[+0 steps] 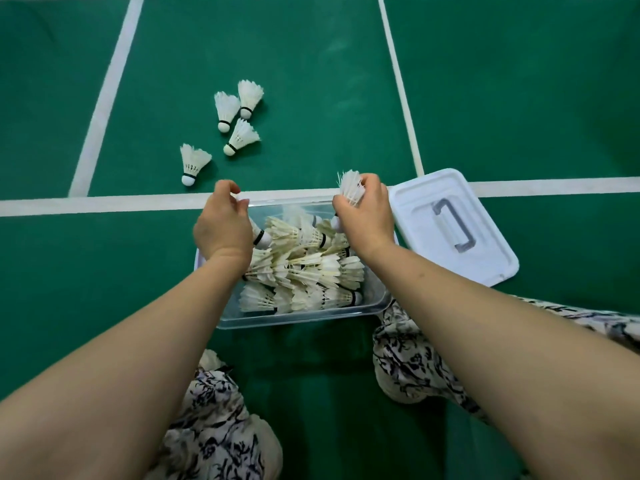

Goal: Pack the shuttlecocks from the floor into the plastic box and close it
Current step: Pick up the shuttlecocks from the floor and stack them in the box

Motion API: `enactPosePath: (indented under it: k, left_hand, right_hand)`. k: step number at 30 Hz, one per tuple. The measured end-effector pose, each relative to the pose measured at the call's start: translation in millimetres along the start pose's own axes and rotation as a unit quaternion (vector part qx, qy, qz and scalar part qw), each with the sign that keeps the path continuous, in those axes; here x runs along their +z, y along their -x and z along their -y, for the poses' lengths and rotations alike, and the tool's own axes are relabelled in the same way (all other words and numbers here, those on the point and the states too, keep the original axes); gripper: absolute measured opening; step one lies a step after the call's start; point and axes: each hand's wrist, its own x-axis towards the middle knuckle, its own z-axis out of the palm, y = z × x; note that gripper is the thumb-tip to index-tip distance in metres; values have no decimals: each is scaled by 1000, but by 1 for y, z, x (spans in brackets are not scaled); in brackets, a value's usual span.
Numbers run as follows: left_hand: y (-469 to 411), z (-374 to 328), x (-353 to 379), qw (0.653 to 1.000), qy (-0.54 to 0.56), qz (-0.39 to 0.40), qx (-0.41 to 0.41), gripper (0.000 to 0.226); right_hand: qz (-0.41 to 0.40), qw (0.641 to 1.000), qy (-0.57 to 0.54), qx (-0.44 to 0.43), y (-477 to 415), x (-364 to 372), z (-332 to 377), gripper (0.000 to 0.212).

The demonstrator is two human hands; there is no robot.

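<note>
Head view: we crouch over a clear plastic box [375,303] heaped with feather shuttlecocks. Our right hand [365,216] clasps one shuttlecock [351,187]; our left hand [221,225] hovers curled, grip unclear. Four shuttlecocks [239,114] lie on green court beyond. Light, brittle feathers: we judge the cork base safest. White lid [485,247] rests alongside.

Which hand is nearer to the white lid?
The right hand. It holds a shuttlecock over the box's far right corner, just left of the lid. The left hand is over the box's far left corner, with the box between.
</note>
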Motion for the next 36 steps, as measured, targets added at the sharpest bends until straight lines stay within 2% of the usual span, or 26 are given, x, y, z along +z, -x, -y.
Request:
enactPosePath:
  k: [5, 16, 24, 28, 32, 36]
  left_hand:
    - [-4, 7, -9, 999, -24, -7, 41, 20]
    - [8, 3, 19, 996, 85, 2, -23, 15]
    - [21, 15, 43, 977, 146, 90, -127, 17]
    - [23, 11, 45, 970, 143, 141, -139, 31]
    - [24, 14, 28, 981, 130, 122, -77, 56]
    - [28, 15, -1, 985, 146, 88, 3, 45]
  right_hand:
    - [13, 1000, 7, 2, -3, 6, -7, 37]
    - [13, 1000, -9, -10, -5, 19, -9, 26]
    - [20, 1000, -18, -6, -6, 22, -18, 31]
    - [25, 1000, -15, -2, -5, 21, -15, 43]
    - [32, 999, 0, -22, -3, 18, -8, 50]
    - [71, 994, 42, -65, 9, 18, 4, 62]
